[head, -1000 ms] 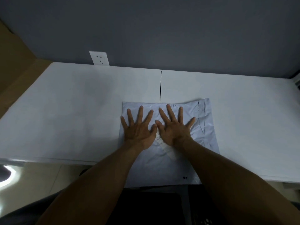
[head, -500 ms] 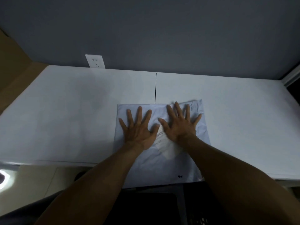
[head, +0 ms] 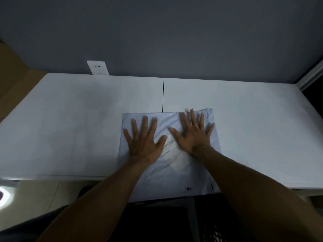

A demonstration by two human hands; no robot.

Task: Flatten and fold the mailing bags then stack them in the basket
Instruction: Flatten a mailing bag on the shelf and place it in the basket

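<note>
Bag (head: 167,175): pale grey-white thin plastic, rectangular, lying flat on the table (head: 70,128) at centre frame. Its near end hangs past the table's front edge. The surface is soft and lightly wrinkled, with creases at the upper right corner. A white paper label (head: 172,151) with barcode print sits skewed in the middle of the bag, between the two hands; its print is too small to read.

Left hand (head: 145,142): palm down on the bag's left half, fingers straight and spread wide, pressing flat, gripping nothing.

Right hand (head: 192,135): palm down on the bag's right half, fingers straight and fanned wide, tips near the bag's far edge and slightly blurred. The thumbs point toward each other, apart, with the label showing in the gap.

The table is white, smooth and matte, with a thin dark seam (head: 163,95) running from the wall to the bag's far edge. White square outlet (head: 97,67) on the grey wall, upper left. Brown cardboard (head: 15,81) at the left edge. Dark mesh-like shape (head: 215,233) at the bottom right, unclear.
</note>
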